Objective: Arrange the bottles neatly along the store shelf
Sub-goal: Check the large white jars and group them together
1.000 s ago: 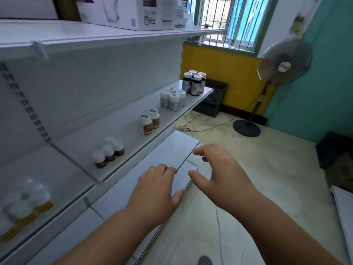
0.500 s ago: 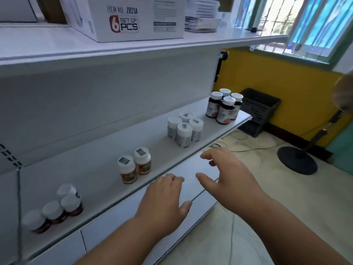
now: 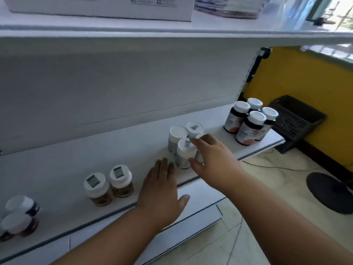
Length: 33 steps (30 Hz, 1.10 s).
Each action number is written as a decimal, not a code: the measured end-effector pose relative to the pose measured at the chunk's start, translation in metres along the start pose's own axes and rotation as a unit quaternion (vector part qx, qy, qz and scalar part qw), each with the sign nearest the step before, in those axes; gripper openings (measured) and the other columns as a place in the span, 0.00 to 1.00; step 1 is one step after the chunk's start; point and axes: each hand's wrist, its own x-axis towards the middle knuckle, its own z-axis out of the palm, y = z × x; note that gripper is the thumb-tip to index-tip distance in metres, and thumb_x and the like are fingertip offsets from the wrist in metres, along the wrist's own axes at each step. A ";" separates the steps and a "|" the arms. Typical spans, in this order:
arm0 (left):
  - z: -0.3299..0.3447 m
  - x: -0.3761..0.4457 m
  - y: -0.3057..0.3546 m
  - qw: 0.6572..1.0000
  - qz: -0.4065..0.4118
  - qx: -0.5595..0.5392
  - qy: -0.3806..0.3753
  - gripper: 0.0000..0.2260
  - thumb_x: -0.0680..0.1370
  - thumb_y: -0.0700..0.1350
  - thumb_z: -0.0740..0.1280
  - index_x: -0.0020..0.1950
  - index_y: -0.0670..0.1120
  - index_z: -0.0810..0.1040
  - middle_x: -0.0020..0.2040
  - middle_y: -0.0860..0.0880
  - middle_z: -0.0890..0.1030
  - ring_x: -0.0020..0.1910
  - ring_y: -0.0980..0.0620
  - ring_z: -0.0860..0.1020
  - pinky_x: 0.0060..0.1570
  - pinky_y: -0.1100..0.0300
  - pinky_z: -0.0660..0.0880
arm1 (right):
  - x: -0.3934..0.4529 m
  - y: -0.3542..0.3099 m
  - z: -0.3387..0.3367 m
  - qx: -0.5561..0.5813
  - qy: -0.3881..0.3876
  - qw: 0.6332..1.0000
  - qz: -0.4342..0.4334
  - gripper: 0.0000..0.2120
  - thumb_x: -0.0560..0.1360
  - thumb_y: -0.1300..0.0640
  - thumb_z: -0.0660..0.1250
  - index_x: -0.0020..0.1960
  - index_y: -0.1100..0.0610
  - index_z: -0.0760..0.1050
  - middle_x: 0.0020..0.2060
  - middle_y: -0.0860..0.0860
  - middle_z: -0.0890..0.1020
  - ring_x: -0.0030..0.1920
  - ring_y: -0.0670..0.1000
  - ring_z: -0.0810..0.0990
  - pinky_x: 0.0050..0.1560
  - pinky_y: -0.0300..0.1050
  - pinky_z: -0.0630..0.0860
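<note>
On the white middle shelf [image 3: 76,159] stand groups of bottles. Several white bottles [image 3: 178,134] cluster right of centre. My right hand [image 3: 214,159] reaches into this cluster, index finger and thumb curled round the right-hand white bottle [image 3: 199,156], which is mostly hidden by the hand. My left hand [image 3: 162,192] lies flat over the shelf's front edge with straight fingers, its tips just left of the front white bottle [image 3: 186,152]. Two amber bottles [image 3: 108,186] stand left of it. Several tall dark bottles [image 3: 250,123] stand at the shelf's right end, and small dark jars [image 3: 19,217] at the far left.
An upper shelf [image 3: 172,33] carries a white carton [image 3: 99,8] overhead. A lower shelf [image 3: 198,219] juts out below my hands. A black crate [image 3: 296,121] and a fan base [image 3: 332,192] sit on the floor to the right, with cables.
Both hands have moved up and forward from below the shelf edge. The right hand now reaches the white bottles; the left now lies over the shelf edge. The view has come closer.
</note>
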 end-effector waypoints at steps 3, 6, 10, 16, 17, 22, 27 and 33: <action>0.014 0.004 0.012 0.998 -0.049 0.027 -0.027 0.45 0.77 0.71 0.50 0.79 0.41 0.37 0.79 0.40 0.35 0.78 0.41 0.34 0.76 0.46 0.34 | 0.007 0.018 0.011 -0.002 0.000 0.998 -0.056 0.20 0.74 0.50 0.66 0.65 0.49 0.73 0.60 0.51 0.70 0.59 0.55 0.73 0.51 0.51 0.77; 0.023 0.008 0.023 0.994 -0.098 0.028 -0.033 0.49 0.70 0.76 0.37 0.79 0.42 0.36 0.78 0.41 0.32 0.77 0.43 0.31 0.75 0.45 0.32 | 0.013 0.032 0.015 -0.011 0.017 0.992 -0.121 0.16 0.74 0.50 0.66 0.60 0.52 0.73 0.63 0.52 0.70 0.55 0.57 0.75 0.43 0.52 0.78; 0.028 0.009 0.025 0.990 -0.123 0.052 -0.051 0.49 0.71 0.76 0.43 0.79 0.43 0.35 0.78 0.42 0.31 0.76 0.45 0.29 0.75 0.46 0.33 | 0.023 0.042 0.013 -0.012 0.000 0.979 -0.203 0.15 0.76 0.48 0.65 0.58 0.55 0.70 0.65 0.49 0.72 0.53 0.57 0.77 0.38 0.50 0.77; 0.031 0.011 0.020 0.989 -0.121 0.060 -0.060 0.51 0.72 0.76 0.51 0.79 0.45 0.34 0.79 0.45 0.32 0.76 0.47 0.29 0.76 0.47 0.36 | 0.021 0.052 -0.008 0.274 0.030 0.954 -0.120 0.20 0.71 0.48 0.72 0.60 0.49 0.72 0.55 0.43 0.74 0.49 0.45 0.76 0.45 0.39 0.71; 0.031 0.012 0.020 0.989 -0.119 0.061 -0.061 0.51 0.71 0.76 0.52 0.79 0.46 0.33 0.79 0.45 0.32 0.76 0.47 0.29 0.76 0.47 0.36 | 0.022 0.054 -0.012 0.344 0.019 0.935 -0.084 0.22 0.70 0.49 0.73 0.62 0.49 0.72 0.55 0.42 0.76 0.50 0.44 0.77 0.47 0.39 0.73; 0.029 0.014 0.018 0.990 -0.110 0.063 -0.062 0.51 0.71 0.77 0.51 0.78 0.48 0.30 0.78 0.46 0.30 0.76 0.48 0.29 0.75 0.48 0.33 | 0.032 0.056 -0.016 0.706 -0.152 0.690 0.046 0.29 0.64 0.54 0.79 0.63 0.59 0.75 0.56 0.56 0.79 0.52 0.55 0.81 0.51 0.50 0.78; 0.031 0.013 0.015 0.990 -0.109 0.064 -0.061 0.51 0.71 0.77 0.50 0.78 0.46 0.30 0.78 0.45 0.29 0.75 0.47 0.27 0.75 0.47 0.34 | 0.027 0.042 -0.019 0.875 -0.211 0.423 0.106 0.38 0.58 0.54 0.83 0.63 0.64 0.72 0.66 0.64 0.74 0.63 0.59 0.76 0.65 0.55 0.73; 0.035 0.013 0.012 0.991 -0.106 0.037 -0.071 0.51 0.70 0.78 0.51 0.78 0.49 0.31 0.79 0.47 0.31 0.76 0.48 0.29 0.76 0.47 0.35 | -0.002 0.022 -0.025 0.845 -0.267 0.447 0.119 0.31 0.68 0.36 0.66 0.55 0.62 0.77 0.47 0.62 0.82 0.43 0.60 0.83 0.45 0.56 0.82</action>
